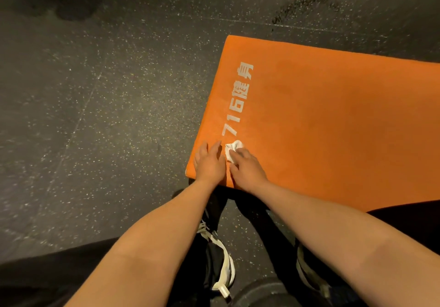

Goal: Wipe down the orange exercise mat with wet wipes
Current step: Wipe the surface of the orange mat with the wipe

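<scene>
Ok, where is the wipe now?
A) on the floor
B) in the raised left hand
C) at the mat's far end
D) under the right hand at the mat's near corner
D: the right hand holds the white wipe against the orange mat, just below the white print.

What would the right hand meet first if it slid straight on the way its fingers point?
Pushing the wet wipe it grips, the right hand would probably reach the white print on the orange mat first; no obstacle shows.
</scene>
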`<state>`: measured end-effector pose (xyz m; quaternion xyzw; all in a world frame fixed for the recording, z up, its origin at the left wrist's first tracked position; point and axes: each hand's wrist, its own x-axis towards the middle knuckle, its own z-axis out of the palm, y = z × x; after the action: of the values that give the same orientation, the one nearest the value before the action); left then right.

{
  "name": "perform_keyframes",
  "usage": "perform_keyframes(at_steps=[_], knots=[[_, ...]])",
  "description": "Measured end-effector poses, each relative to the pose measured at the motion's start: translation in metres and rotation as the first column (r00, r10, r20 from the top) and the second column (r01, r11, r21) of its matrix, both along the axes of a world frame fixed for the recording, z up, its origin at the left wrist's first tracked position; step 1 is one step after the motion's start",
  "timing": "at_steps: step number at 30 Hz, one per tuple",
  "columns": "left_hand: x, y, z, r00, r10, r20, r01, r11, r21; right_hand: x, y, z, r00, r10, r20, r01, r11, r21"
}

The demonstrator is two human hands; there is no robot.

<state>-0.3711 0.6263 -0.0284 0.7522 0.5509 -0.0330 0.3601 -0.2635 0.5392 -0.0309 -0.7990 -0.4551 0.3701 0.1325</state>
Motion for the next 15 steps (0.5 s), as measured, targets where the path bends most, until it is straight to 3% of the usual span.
perform_keyframes(at_steps=[5,10,15], knots=[[0.008,-0.027,-0.005,0.984,-0.163,0.070,0.160,0.986,0.056,0.000,-0.015,0.000,0.984,-0.109,-0.141,0.127,0.983,0.130],[0.011,-0.042,-0.007,0.957,-0.291,-0.007,0.289,0.950,0.116,0.004,-0.041,0.001,0.967,-0.172,0.187,0.167,0.985,0.043],[0.015,-0.059,-0.012,0.940,-0.339,0.037,0.332,0.935,0.122,-0.002,-0.061,-0.001,0.957,-0.161,0.242,0.180,0.982,-0.055]])
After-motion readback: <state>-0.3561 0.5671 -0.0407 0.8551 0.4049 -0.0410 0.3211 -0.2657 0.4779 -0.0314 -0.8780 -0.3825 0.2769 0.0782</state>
